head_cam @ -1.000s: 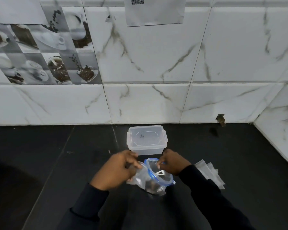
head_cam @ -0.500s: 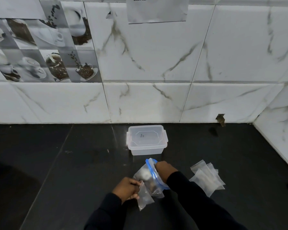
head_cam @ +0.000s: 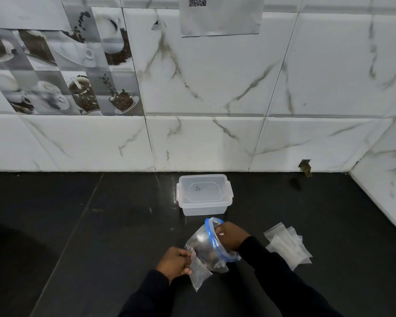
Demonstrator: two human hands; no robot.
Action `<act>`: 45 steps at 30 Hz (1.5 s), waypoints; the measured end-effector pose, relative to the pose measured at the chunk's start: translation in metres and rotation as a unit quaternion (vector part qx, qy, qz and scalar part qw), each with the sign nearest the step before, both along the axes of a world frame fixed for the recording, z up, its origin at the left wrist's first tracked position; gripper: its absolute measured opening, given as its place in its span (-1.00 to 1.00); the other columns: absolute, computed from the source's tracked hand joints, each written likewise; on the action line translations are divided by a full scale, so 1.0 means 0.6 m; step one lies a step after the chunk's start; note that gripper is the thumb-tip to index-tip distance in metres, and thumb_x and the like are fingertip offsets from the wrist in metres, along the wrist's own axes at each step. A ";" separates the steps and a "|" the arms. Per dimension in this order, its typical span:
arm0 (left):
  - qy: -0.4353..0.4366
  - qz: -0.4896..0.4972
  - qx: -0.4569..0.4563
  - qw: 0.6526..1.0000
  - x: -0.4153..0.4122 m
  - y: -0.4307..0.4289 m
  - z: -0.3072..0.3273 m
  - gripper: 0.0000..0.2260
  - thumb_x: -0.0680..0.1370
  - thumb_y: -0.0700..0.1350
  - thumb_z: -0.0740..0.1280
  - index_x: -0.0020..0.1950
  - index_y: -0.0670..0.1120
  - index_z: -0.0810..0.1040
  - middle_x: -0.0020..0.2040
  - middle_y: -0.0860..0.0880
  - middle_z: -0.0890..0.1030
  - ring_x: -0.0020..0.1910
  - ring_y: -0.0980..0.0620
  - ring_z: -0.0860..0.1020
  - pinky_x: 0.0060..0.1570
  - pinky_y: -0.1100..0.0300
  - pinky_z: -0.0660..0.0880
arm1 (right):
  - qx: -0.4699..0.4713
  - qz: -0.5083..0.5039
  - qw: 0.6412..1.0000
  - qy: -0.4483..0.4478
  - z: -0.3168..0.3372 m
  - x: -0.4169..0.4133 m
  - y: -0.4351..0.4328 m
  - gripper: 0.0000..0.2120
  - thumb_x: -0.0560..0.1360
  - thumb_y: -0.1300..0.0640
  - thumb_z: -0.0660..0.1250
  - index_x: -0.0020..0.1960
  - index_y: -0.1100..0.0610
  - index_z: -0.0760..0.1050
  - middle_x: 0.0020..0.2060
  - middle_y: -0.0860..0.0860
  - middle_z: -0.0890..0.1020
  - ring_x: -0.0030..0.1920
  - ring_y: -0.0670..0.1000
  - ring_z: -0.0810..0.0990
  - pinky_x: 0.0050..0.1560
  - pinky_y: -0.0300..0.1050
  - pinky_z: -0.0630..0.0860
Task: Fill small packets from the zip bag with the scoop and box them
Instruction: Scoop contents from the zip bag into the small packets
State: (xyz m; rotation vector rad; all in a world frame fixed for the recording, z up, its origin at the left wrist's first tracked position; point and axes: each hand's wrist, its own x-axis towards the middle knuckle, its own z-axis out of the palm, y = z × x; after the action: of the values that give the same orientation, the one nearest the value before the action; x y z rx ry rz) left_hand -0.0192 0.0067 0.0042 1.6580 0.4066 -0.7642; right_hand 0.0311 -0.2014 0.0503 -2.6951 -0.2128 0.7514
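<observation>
Zip bag [head_cam: 206, 245] on counter [head_cam: 101, 225], right hand [head_cam: 231, 237] reaching into its mouth, grip unclear. Left hand [head_cam: 175, 261] pinches small packet [head_cam: 198, 273] beside it. Risk: unsupported bag slumps, contents spill. Box [head_cam: 205, 194] lidded.

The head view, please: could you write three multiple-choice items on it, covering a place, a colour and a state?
1. Where is the box?
A. against the wall, beyond the hands
B. at the counter's left edge
C. on the packets

2. What colour is the zip bag's rim?
A. red
B. blue
C. green

3. What is the box's state?
A. lid off
B. tipped over
C. lid on

Answers: 1 A, it stands behind the bag near the tiles; 2 B, a blue band rings the opening; 3 C, the clear lid sits flat on top.
</observation>
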 end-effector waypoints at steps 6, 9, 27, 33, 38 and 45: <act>-0.003 -0.003 0.003 1.000 0.002 0.002 -0.005 -0.74 0.51 -0.44 0.17 0.04 -0.36 0.63 -0.22 -0.20 0.60 -0.57 0.09 0.49 -0.52 0.34 0.45 | -0.049 0.029 0.998 -0.016 0.006 -0.005 0.011 -0.65 0.66 0.23 0.03 0.34 0.37 0.40 0.28 0.28 0.51 0.26 0.27 0.49 0.30 0.04 0.38; -0.004 0.004 -0.001 1.000 0.001 0.002 -0.006 -0.74 0.51 -0.44 0.17 0.07 -0.40 0.61 -0.24 -0.21 0.58 -0.59 0.09 0.47 -0.53 0.34 0.45 | -0.058 0.036 0.997 -0.041 0.010 -0.006 0.013 -0.70 0.63 0.15 0.15 0.20 0.29 0.54 0.13 0.20 0.62 0.14 0.18 0.60 0.21 -0.03 0.51; -0.056 0.054 -0.020 0.997 0.003 -0.001 0.015 -0.76 0.50 -0.46 0.20 0.00 -0.35 0.66 -0.21 -0.15 0.64 -0.59 0.15 0.43 -0.49 0.34 0.45 | 0.026 -0.071 0.997 0.003 0.036 0.000 -0.020 -0.73 0.55 0.22 0.16 -0.26 0.16 0.53 -0.19 0.10 0.51 -0.13 0.06 0.50 -0.08 -0.18 0.35; -0.064 0.060 0.003 0.996 -0.015 -0.011 0.017 -0.77 0.46 -0.49 0.21 -0.13 -0.33 0.66 -0.22 -0.15 0.64 -0.53 0.13 0.46 -0.46 0.30 0.46 | -0.013 -0.107 0.994 -0.035 0.028 0.012 -0.017 -0.79 0.41 -0.01 0.19 -0.18 0.02 0.58 0.06 0.04 0.47 0.12 0.15 0.39 0.20 0.13 0.41; -0.189 0.094 0.094 0.973 -0.029 -0.005 0.050 -0.89 0.45 -0.42 0.33 -0.14 -0.27 0.63 -0.23 -0.17 0.66 -0.54 0.12 0.54 -0.49 0.29 0.48 | 0.017 -0.152 0.985 -0.075 0.026 0.003 -0.027 -0.72 0.43 -0.02 0.22 -0.12 0.02 0.69 -0.05 0.00 0.55 0.09 0.09 0.46 0.11 -0.02 0.38; -0.396 0.011 0.189 0.899 -0.014 0.011 0.115 -0.88 0.40 -0.24 0.49 -0.20 -0.02 0.68 -0.15 0.11 0.60 -0.16 0.22 0.59 -0.17 0.45 0.46 | 0.216 -0.259 0.938 -0.081 0.079 -0.029 -0.077 -0.80 0.40 0.14 0.49 -0.39 0.10 0.66 -0.61 -0.13 0.48 -0.55 -0.21 0.38 -0.50 -0.42 0.28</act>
State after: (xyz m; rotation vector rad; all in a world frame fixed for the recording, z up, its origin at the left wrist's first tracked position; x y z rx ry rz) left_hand -0.0273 0.0134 0.0735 2.1593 -0.0200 0.0646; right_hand 0.0137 -0.2475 0.0980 -2.2354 0.2616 0.2785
